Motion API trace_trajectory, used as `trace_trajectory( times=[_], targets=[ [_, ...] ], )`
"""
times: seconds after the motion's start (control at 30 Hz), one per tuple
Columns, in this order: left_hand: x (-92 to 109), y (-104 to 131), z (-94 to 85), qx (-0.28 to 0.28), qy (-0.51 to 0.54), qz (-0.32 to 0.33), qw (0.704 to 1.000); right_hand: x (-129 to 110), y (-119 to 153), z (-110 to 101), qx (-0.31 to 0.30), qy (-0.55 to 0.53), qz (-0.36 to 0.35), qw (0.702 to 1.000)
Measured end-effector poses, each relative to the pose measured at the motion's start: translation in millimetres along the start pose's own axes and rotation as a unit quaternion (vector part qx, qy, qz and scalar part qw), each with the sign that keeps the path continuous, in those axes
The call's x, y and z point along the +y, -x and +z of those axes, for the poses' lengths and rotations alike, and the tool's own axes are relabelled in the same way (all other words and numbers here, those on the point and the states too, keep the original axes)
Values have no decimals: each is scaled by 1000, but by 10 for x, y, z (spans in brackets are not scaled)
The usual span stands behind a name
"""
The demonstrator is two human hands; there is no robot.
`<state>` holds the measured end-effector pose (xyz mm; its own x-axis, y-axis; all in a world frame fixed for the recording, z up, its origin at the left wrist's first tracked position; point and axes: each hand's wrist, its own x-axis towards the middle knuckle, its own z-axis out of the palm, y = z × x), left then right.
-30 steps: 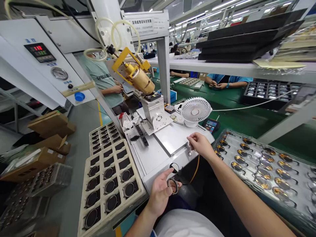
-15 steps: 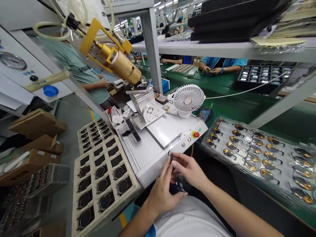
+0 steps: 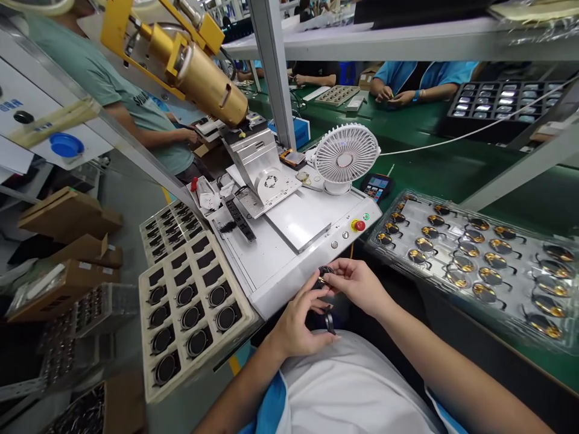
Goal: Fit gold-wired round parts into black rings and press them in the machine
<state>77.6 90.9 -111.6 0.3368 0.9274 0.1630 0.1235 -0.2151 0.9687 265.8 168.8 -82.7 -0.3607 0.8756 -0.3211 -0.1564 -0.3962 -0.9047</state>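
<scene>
Just in front of the white machine base point(image 3: 271, 288), my right hand point(image 3: 357, 284) pinches a small round dark part point(image 3: 324, 274). My left hand point(image 3: 301, 322) is beside it, its fingertips near that part. A dark curved ring-like piece point(image 3: 330, 320) sits in my left hand between thumb and fingers. At the left, a cream tray point(image 3: 147, 337) holds several round black watch-like cases. To the right, a clear plastic tray point(image 3: 418, 211) carries several round discs with orange-gold patches and short black tails.
A gold cylinder point(image 3: 212, 90) hangs above a metal fixture point(image 3: 266, 181) on the machine. A white fan point(image 3: 346, 158) and a red button point(image 3: 359, 225) are at its right side. Cardboard boxes point(image 3: 67, 220) lie far left. People work beyond the machine.
The view has tilted down. The round part between my hands now shows its face, with my right hand pinching it, and the curved piece in my left hand is clearer.
</scene>
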Motion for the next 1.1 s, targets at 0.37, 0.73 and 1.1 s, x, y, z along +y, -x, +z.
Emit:
trace_trajectory(
  times=[0.37,0.73,1.1],
  targets=[
    [-53,-43,-42,108,199,-13,974,14,39,-50,-6,-49,21,999],
    [-219,-25,50,204,276,-2,939,17,276,368,-26,-91,61,994],
    [-266,3,62,243,257,36,935,-34,326,501,-4,21,-19,1000]
  ],
)
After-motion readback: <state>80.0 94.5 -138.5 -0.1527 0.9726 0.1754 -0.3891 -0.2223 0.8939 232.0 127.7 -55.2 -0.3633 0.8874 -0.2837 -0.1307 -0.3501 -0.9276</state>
